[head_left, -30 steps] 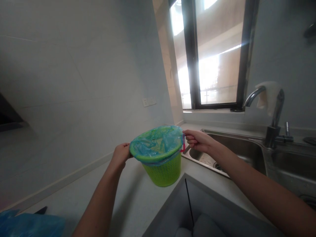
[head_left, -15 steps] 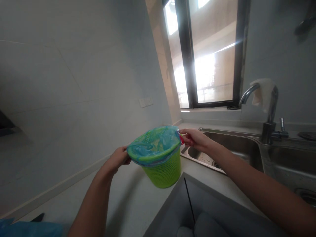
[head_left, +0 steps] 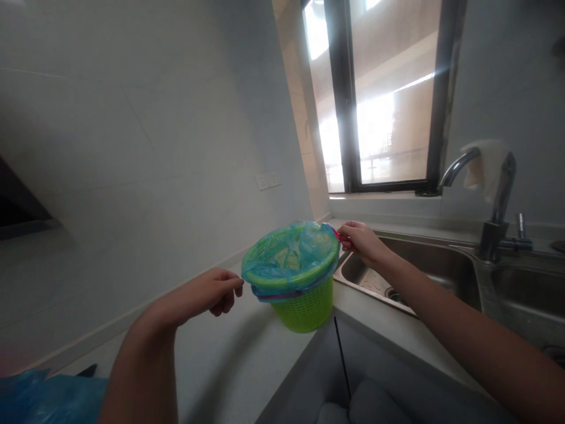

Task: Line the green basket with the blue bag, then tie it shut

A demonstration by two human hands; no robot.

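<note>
1. Tension on the thin blue plastic liner bag (head_left: 289,259) should be kept even around the rim, judged from the overhang.
2. The red drawstring (head_left: 338,235) is pinched in the closed grip of the right hand (head_left: 359,240); the left hand (head_left: 216,288), fingers curled on nothing, is just beside the rim.
3. The round green perforated plastic basket (head_left: 304,306) stands on the grey tabletop (head_left: 229,365) between both grips, the bag folded over its rim.

A small lime-green lattice basket (head_left: 304,303) stands upright on the tabletop (head_left: 238,365) at its corner, lined with a translucent blue bag (head_left: 291,259) folded over the rim, its pink drawstring (head_left: 276,296) showing.
</note>
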